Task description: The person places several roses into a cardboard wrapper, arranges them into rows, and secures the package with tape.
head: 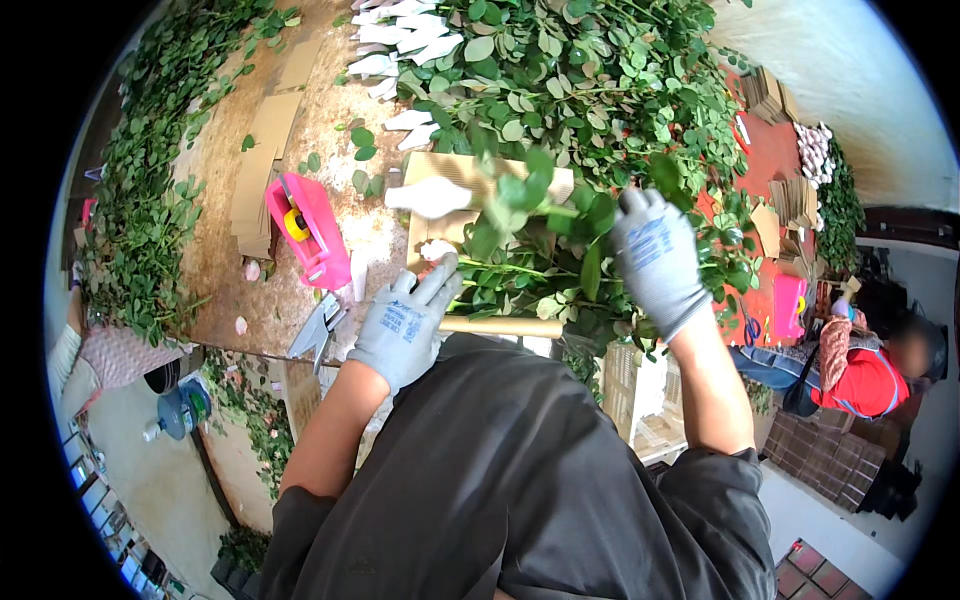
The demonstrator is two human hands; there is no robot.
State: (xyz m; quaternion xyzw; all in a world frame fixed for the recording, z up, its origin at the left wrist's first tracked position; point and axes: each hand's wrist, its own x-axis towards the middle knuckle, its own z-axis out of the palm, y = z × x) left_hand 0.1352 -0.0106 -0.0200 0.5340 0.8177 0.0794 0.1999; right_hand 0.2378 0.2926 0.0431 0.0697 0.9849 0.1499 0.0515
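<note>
My left hand, in a grey work glove, lies at the table's near edge, its fingertips at a pale pink rose bloom on corrugated cardboard. My right hand, gloved alike, is raised over the leafy stems to the right, its fingers curled at the end of a leafy rose stem. That stem is blurred, and a white-sleeved flower head lies at its left end. Whether the right fingers are closed round the stem is partly hidden. A stapler and a pink tape dispenser stand left of my left hand.
Rose stems with white sleeves are heaped beyond the cardboard. Flat cardboard pieces lie at the left, with more greenery past them. A rolled cardboard edge is near my body. At the right, a co-worker is beside a red table.
</note>
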